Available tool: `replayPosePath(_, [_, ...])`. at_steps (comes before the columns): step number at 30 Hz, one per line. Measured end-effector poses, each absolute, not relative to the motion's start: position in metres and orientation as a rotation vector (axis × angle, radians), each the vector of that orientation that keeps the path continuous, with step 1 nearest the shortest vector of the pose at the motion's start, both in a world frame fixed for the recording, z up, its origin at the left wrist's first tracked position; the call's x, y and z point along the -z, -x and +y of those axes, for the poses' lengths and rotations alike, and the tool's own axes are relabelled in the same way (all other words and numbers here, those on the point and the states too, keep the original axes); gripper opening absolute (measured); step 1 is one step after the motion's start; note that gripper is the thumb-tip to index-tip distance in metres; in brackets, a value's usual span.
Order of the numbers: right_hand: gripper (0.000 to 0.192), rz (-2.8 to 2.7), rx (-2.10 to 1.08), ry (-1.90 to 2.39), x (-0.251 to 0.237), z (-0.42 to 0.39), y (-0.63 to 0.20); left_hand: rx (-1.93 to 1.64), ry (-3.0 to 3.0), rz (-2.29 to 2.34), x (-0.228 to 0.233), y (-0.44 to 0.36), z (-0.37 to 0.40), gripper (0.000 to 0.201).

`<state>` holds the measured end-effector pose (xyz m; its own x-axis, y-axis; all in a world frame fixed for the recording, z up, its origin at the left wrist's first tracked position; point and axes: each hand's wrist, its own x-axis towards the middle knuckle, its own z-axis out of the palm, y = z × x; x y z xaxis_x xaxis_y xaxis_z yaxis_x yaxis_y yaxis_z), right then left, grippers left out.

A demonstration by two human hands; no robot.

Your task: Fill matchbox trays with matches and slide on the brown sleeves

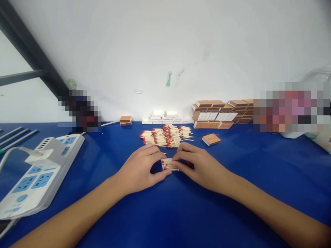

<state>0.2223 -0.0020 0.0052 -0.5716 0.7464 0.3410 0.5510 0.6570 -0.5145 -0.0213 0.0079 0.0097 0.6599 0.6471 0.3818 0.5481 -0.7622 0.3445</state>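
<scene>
A small white matchbox tray (163, 165) holding red-tipped matches (167, 166) lies in front of me on the blue table. My left hand (142, 167) grips its left end between thumb and fingers. Over the tray's right part, my right hand (199, 165) has thumb and index finger pinched on matches inside. Those fingertips partly cover the tray. Just beyond both hands spreads a heap of loose red-headed matches (168, 136). To the right of the heap a closed brown matchbox (212, 139) lies by itself.
White empty-looking trays (164, 117) are stacked against the wall. Brown matchboxes (210, 124) form a larger stack at the right, and two more matchboxes (126, 120) sit left. A white power strip (49, 175) with a plugged-in cable occupies the left side of the blue table (170, 213).
</scene>
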Motion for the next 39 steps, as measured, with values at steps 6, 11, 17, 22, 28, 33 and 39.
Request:
replayPosePath(6, [0.015,-2.367,-0.445,0.982,-0.003,-0.002,-0.224,-0.744,-2.671,0.981,-0.01,0.021,0.009,0.029])
replayPosePath(11, [0.016,-2.379,-0.435,0.992,-0.003,-0.003,-0.224,-0.737,-2.68,0.978,-0.01,0.02,0.008,0.03])
replayPosePath(17, [0.017,-2.385,-0.448,0.972,0.0,-0.003,-0.225,-0.746,-2.672,0.976,-0.01,0.021,0.009,0.029])
replayPosePath(22, [0.017,-2.363,-0.4,0.955,-0.004,0.001,-0.23,-0.732,-2.685,0.986,-0.01,0.022,0.009,0.03])
replayPosePath(28, [0.012,-2.337,-0.41,1.031,-0.009,0.008,-0.233,-0.713,-2.689,0.99,-0.009,0.023,0.009,0.028])
replayPosePath(33, [0.013,-2.308,-0.289,1.09,-0.008,0.019,-0.241,-0.72,-2.69,0.992,-0.009,0.023,0.01,0.029])
replayPosePath(39, [0.01,-2.179,0.034,1.231,0.0,0.05,-0.272,-0.693,-2.714,0.982,-0.008,0.024,0.008,0.032])
